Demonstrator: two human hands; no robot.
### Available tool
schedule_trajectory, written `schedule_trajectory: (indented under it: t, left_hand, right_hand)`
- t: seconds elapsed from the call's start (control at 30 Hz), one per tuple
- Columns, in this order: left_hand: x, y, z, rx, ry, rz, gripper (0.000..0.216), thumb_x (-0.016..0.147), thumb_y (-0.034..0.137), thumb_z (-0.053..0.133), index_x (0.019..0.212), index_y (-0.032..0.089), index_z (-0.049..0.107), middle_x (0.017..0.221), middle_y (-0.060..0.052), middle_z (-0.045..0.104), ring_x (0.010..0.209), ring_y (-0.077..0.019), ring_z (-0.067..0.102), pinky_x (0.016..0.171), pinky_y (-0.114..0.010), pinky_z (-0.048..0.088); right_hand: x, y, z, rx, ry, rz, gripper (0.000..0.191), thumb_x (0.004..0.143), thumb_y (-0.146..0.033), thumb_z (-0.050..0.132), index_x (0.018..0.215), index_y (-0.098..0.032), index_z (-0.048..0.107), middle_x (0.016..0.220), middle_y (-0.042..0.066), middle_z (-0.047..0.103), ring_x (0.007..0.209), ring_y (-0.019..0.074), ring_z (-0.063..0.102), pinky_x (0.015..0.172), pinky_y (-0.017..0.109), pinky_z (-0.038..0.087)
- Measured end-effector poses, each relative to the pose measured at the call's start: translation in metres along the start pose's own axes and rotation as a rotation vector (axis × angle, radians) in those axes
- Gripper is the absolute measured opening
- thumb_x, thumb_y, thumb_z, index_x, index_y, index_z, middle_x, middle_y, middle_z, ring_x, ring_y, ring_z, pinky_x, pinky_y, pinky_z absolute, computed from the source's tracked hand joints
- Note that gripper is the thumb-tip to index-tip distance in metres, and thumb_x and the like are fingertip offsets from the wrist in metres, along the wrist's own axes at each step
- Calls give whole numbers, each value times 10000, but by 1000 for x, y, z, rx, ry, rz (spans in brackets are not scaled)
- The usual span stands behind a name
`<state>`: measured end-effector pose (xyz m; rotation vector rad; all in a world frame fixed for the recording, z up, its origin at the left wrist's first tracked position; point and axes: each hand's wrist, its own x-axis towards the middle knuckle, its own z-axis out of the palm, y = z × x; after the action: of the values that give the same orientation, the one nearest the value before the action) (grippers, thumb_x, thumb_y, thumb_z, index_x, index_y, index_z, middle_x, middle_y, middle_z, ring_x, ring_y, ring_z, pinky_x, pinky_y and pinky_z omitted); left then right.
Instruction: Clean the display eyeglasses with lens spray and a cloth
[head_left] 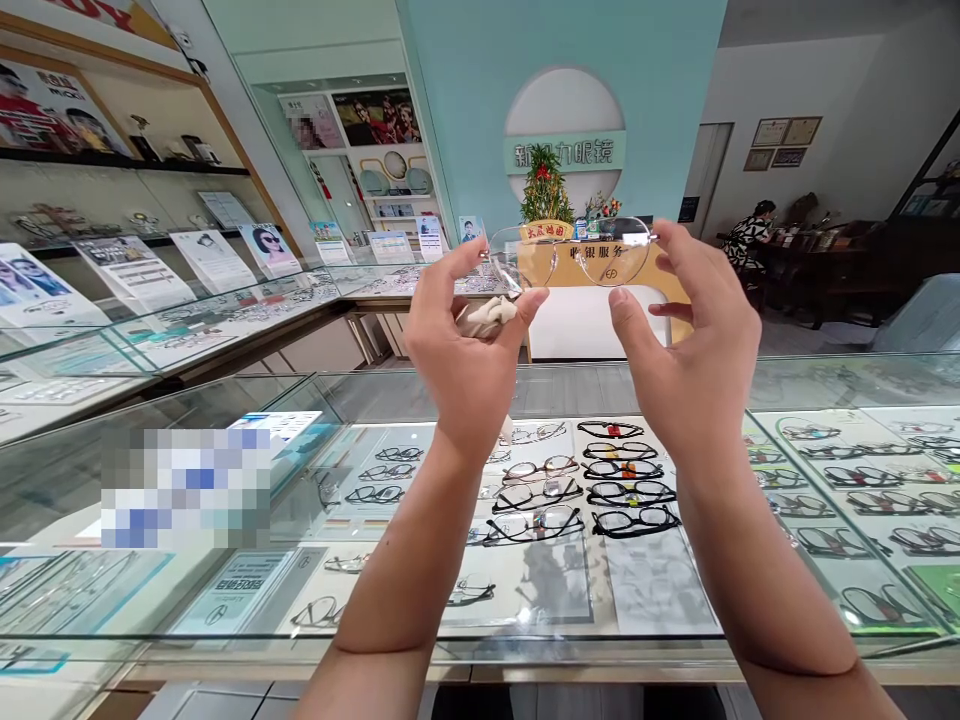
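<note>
A pair of thin-rimmed eyeglasses [573,240] is held up in front of me, its clear lenses facing forward at about the height of my fingers. My left hand [465,350] pinches the left end of the frame and also has a crumpled pale cloth [489,316] tucked in its curled fingers. A small bit of cloth hangs below, near the wrist. At the frame's right end, my right hand [694,335] grips between the fingers, with the thumb apart below the right lens. Both hands are above the glass display case [525,655].
Inside the case lie rows of eyeglasses [630,493], some with coloured tags. A pixelated patch [187,490] covers something at left. Another glass counter [225,305] runs along the left. Ahead stands a cashier desk [592,325] with a potted plant [546,190]. A person [750,235] sits far right.
</note>
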<state>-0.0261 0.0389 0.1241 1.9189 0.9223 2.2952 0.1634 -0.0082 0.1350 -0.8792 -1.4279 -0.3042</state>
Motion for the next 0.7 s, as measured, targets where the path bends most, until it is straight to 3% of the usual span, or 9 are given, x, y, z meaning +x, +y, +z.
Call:
schedule_trajectory:
  t: [0.2, 0.33, 0.47, 0.57, 0.7]
  left_hand:
    - [-2, 3, 1, -11, 41, 38, 620, 852, 491, 954, 1400, 384, 683, 1503, -53, 698, 1462, -379, 614, 914, -486, 644]
    - [3, -4, 3, -13, 85, 123, 570, 842, 510, 966, 1343, 415, 712, 1444, -18, 750, 1409, -355, 649, 882, -505, 617]
    - [6, -10, 6, 12, 101, 73, 502, 876, 561, 918, 1316, 430, 715, 1453, -23, 763, 1311, -308, 717, 794, -465, 626]
    - [6, -13, 8, -1, 87, 26, 549, 891, 633, 881, 1360, 425, 686, 1524, -41, 723, 1377, -320, 695, 828, -453, 633]
    - [5, -19, 9, -65, 73, 81, 673, 893, 742, 842, 1424, 382, 637, 1531, -37, 702, 1521, -355, 593, 887, -474, 599]
  right_hand:
    - [-1, 7, 3, 100, -32, 92, 461, 1055, -459, 655, 1505, -368, 702, 1534, 102, 731, 1330, 361, 721, 961, 583, 680]
    - [0, 6, 5, 157, 38, 90, 372, 1082, -429, 639, 1429, -373, 762, 1455, 94, 776, 1290, 338, 759, 983, 581, 687]
    - [2, 6, 10, 135, 122, 54, 354, 1123, -420, 571, 1411, -386, 774, 1359, 83, 818, 1257, 313, 783, 948, 548, 711]
    - [3, 9, 14, 144, 136, 55, 350, 1129, -438, 568, 1396, -374, 785, 1336, 79, 827, 1250, 313, 788, 920, 538, 715]
    - [4, 15, 17, 217, 118, 75, 324, 1124, -457, 584, 1337, -353, 805, 1301, 74, 829, 1218, 301, 796, 906, 519, 705]
